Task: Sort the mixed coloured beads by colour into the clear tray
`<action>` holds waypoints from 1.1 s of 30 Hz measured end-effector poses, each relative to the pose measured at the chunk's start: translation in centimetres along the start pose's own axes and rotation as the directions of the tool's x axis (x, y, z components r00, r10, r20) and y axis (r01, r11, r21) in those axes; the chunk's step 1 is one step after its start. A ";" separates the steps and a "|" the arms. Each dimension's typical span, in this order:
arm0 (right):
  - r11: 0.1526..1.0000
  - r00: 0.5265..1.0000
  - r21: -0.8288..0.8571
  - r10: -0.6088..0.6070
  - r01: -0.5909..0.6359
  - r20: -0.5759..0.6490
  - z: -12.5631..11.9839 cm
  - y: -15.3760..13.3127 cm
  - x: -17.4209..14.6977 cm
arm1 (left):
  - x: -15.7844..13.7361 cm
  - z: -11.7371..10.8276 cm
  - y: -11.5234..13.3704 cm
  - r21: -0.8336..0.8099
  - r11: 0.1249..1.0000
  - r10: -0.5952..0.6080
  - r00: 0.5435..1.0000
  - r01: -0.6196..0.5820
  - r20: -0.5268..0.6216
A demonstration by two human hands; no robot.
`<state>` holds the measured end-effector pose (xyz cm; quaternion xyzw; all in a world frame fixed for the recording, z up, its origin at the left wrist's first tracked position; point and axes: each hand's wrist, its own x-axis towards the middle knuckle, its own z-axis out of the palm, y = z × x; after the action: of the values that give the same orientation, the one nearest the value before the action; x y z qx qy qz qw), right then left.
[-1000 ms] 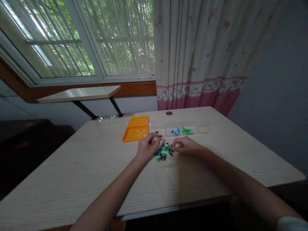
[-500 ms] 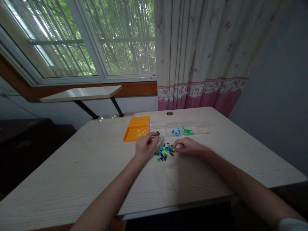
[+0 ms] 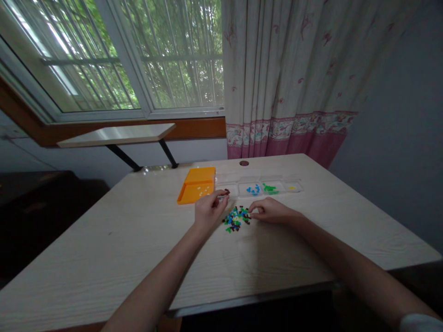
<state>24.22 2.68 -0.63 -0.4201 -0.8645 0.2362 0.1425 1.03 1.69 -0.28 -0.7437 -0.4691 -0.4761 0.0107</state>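
Note:
Small brown, blue, green and pale pieces lie in a mixed pile (image 3: 236, 218) on the table. My right hand (image 3: 270, 210) is at the pile's right edge, its thumb and forefinger curled together; whatever is between the tips is too small to make out. Left of the pile, my left hand (image 3: 209, 210) is held with bent fingers at the near left end of a clear compartment tray (image 3: 238, 188). Dark brown pieces (image 3: 227, 192) show at its fingertips; I cannot tell whether they are gripped or lie in the tray. Blue pieces (image 3: 254, 189), green pieces (image 3: 270, 188) and yellow pieces (image 3: 291, 187) occupy separate compartments.
An orange hinged case (image 3: 197, 185) lies opened out behind my left hand, with several white pieces (image 3: 203, 189) in its near half. A raised shelf (image 3: 119, 133) stands at the table's back left. A round cable hole (image 3: 244, 163) is near the back edge.
My right fingertips have shifted very slightly at the edge of the pile. My left hand and the tray have stayed in place.

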 end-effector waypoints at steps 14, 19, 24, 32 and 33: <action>0.999 0.999 -0.024 -0.033 0.032 -0.015 0.0 0.3 0.0 | 0.8 0.2 -2.0 0.315 0.925 -0.258 0.960 0.212 0.111; 0.999 0.999 -0.040 -0.019 0.018 -0.025 0.1 0.3 0.0 | 0.8 0.3 -2.8 0.375 0.885 -0.327 0.942 0.276 0.079; 0.999 0.998 0.038 -0.036 0.038 -0.050 0.1 0.3 0.1 | 1.0 0.3 -3.0 0.368 0.887 -0.332 0.939 0.280 0.086; 0.960 0.979 0.274 0.005 0.052 -0.202 0.9 0.0 0.5 | 0.0 0.7 -0.9 -0.032 0.999 0.002 0.906 0.013 0.424; 0.947 0.976 0.318 0.018 0.053 -0.216 1.1 -0.2 0.6 | -0.2 0.8 -0.4 -0.085 0.996 0.050 0.887 -0.013 0.458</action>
<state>23.24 2.73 -1.44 -0.4068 -0.7975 0.3256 0.3043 1.31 2.12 -1.03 -0.8426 -0.4270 -0.3045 -0.1225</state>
